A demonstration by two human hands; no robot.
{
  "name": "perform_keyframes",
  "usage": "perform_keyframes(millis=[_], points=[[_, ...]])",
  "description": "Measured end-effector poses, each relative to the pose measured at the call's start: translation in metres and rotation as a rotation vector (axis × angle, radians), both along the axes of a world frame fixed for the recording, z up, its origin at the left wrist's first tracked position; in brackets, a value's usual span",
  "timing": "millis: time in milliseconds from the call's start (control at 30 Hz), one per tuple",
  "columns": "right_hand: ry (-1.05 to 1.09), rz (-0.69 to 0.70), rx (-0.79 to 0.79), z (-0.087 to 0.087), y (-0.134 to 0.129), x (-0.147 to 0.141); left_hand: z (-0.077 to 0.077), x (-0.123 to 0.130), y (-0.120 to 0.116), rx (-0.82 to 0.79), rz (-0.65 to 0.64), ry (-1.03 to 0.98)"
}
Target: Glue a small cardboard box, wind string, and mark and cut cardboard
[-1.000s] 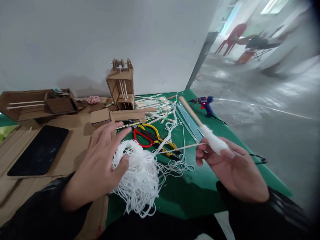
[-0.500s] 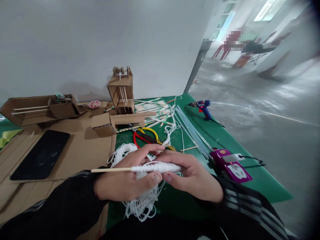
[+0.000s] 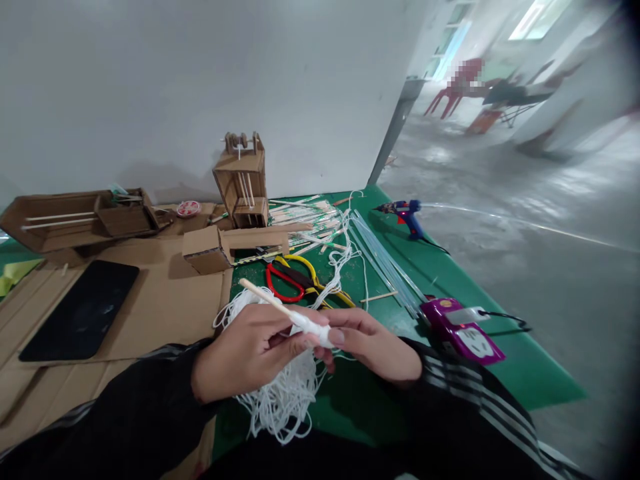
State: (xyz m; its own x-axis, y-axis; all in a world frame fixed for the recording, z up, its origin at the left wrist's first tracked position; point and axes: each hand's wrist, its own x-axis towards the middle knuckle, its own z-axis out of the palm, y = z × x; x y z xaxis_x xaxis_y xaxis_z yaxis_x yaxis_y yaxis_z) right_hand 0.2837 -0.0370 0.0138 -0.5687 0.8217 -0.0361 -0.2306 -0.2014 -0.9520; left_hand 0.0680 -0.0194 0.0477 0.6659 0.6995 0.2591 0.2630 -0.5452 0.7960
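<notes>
Between my two hands is a thin wooden stick [image 3: 265, 295] with white string [image 3: 314, 328] wound thickly round one end. My left hand [image 3: 250, 350] pinches the wound part from the left, thumb and fingers closed on it. From the other side my right hand [image 3: 373, 340] grips the wound end, its thumb on the string. The bare end of the stick points up and to the left. Under and beside my left hand lies a loose heap of white string [image 3: 283, 403]. Just beyond my hands are red-handled scissors [image 3: 285, 283] and yellow-handled pliers [image 3: 313, 267].
A blue glue gun [image 3: 407, 213], clear glue sticks [image 3: 383, 257] and a purple power strip [image 3: 463, 330] are on the right of the green table [image 3: 530, 380]. Cardboard structures [image 3: 240, 180] stand at the back. A black tablet [image 3: 80, 310] lies on cardboard at the left.
The stick has turned from lying level to slanting, its bare end now higher and farther away. My hands have closed round the wound part, and my right hand has shifted slightly left.
</notes>
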Motion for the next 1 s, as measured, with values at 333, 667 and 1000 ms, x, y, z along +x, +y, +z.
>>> perform_keyframes(millis=[333,667,1000], points=[[-0.605,-0.32,1.041,0.064,0.002,-0.002,0.005,0.008,-0.003,-0.208,-0.067,0.198],[-0.714,-0.205,1.288,0.036,0.024,-0.002,0.004,0.009,-0.005,-0.432,-0.112,0.064],[-0.13,-0.237,0.509,0.015,0.017,-0.001,0.002,0.009,-0.01,-0.188,-0.066,0.252]])
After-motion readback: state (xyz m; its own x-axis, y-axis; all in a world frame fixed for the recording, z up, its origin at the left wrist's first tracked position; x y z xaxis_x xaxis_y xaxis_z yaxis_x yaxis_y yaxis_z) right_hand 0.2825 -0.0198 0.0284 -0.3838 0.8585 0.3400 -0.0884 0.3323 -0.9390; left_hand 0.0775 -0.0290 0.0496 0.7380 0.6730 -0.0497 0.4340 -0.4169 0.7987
